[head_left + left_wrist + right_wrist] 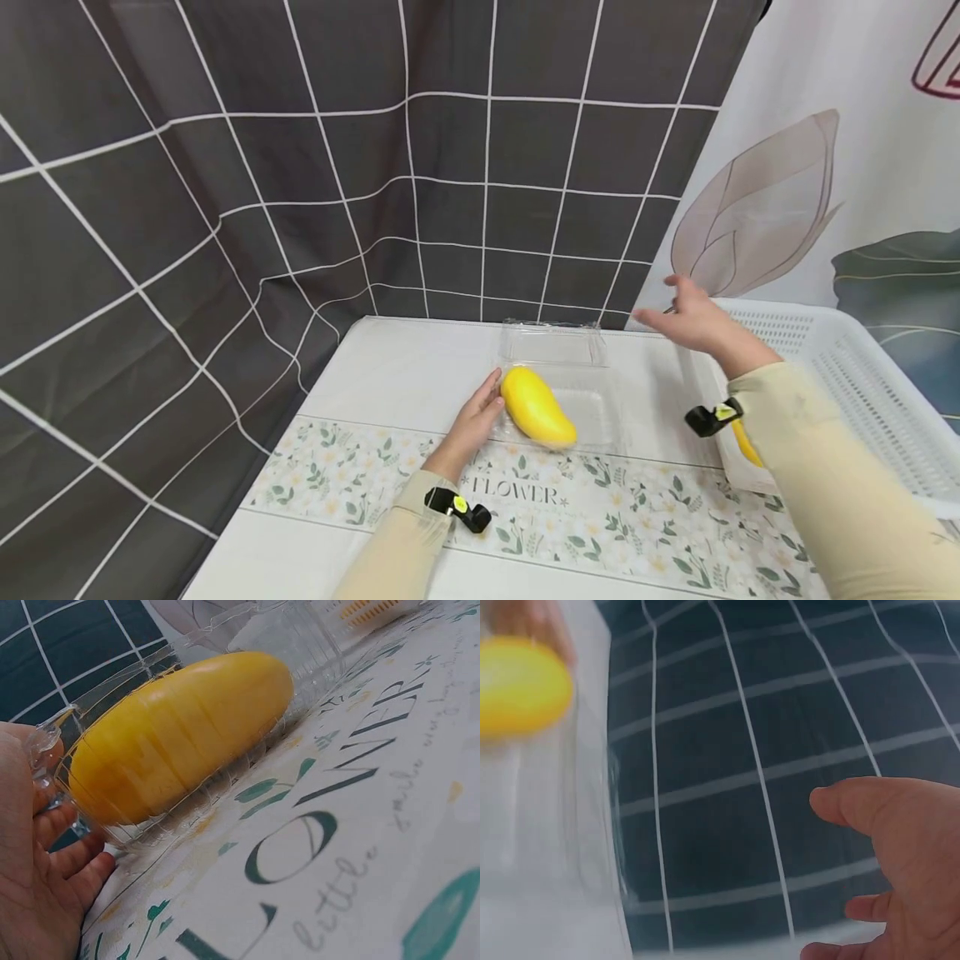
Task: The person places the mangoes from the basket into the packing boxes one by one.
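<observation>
Mango (536, 408): yellow and smooth, lying diagonally in the left part of the clear clamshell tray (596, 417), one tip close to the front wall.
Lid (555, 343): clear, folded back beyond the tray.
Left hand (468, 421): fingers relaxed, resting against the tray's left end, with no grasp on the mango.
Right hand (693, 317): thumb and fingers spread in the air, nothing in them, just beside the white slotted basket (825, 315).
Basket contents: a yellow piece (747, 443), mostly hidden by the sleeve.
Tray risk: the thin plastic could skid or tip if the left hand pushes sideways, the mango being its off-centre load.
Mango risk: its rounded underside may let it roll if the tray is jolted.
Lid risk: lowered now, it might snag on the mango's slant.
</observation>
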A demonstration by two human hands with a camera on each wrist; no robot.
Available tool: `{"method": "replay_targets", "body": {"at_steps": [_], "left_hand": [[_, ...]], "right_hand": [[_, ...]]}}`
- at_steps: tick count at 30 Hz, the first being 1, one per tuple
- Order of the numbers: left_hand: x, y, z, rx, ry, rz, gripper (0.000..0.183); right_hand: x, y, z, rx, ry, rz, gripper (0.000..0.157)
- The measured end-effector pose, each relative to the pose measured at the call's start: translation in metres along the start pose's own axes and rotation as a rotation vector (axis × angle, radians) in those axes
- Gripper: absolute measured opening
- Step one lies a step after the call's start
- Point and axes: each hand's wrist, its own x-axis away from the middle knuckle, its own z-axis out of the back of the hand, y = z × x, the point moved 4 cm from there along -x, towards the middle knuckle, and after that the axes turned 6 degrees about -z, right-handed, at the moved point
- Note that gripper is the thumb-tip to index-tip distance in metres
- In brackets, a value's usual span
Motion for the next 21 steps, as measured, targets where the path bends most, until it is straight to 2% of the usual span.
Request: {"method": "replay_targets", "body": {"at_steps": [4, 9, 15, 18, 21], "left_hand": [[-0.002, -0.002, -0.001, 0.001, -0.001, -0.001, 0.052], [-0.004, -0.001, -0.002, -0.004, 0.006, -0.01, 0.052], [-0.004, 0.0, -0.004, -0.001, 0.004, -0.012, 0.052], [-0.002, 0.0, -0.003, -0.008, 0.008, -0.004, 0.052], [-0.001, 0.0, -0.003, -0.017, 0.012, -0.001, 0.052]], "right_hand": [[0.002, 0.033, 0.014, 0.019, -0.006, -0.074, 0.099], [0.005, 0.073, 0.02, 0.024, -0.037, -0.199, 0.106], [0.014, 0.117, 0.02, 0.009, -0.216, -0.352, 0.119], [0.02, 0.132, 0.016, -0.013, -0.308, -0.411, 0.123], [0.026, 0.143, 0.012, -0.019, -0.367, -0.456, 0.125]]}}
